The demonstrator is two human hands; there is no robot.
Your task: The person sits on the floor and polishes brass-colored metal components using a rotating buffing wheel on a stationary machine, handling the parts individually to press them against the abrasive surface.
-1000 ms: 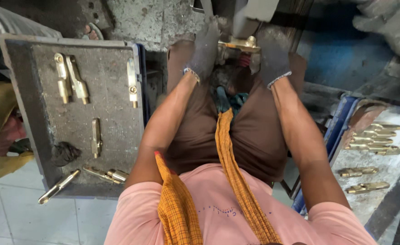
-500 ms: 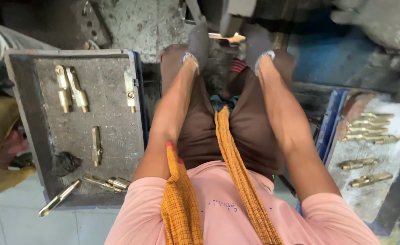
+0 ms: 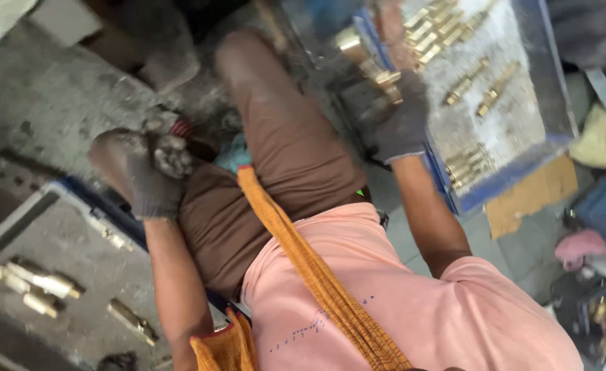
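My right hand [image 3: 400,122], in a dark grey glove, reaches out to the near edge of a blue-rimmed tray [image 3: 495,185] on my right and is closed on a brass piece [image 3: 387,77]; the picture is blurred there. Several brass parts [image 3: 468,82] lie in rows on that tray's pale surface. Also gloved, my left hand [image 3: 157,173] rests with curled fingers on my left knee, holding nothing that I can see. Below it on my left is a grey tray [image 3: 55,240] with a few brass pieces [image 3: 35,282].
An orange cloth [image 3: 316,275] hangs over my pink shirt and brown trousers. A piece of cardboard [image 3: 530,199] lies beside the blue-rimmed tray, with a pink rag [image 3: 581,244] and a yellow cloth [image 3: 602,144] further right. Rough grey concrete [image 3: 55,89] spreads ahead on the left.
Both hands have left the machine in front. The right hand has swung to the right tray with a brass piece; the left has dropped back to my knee. The view has turned right.
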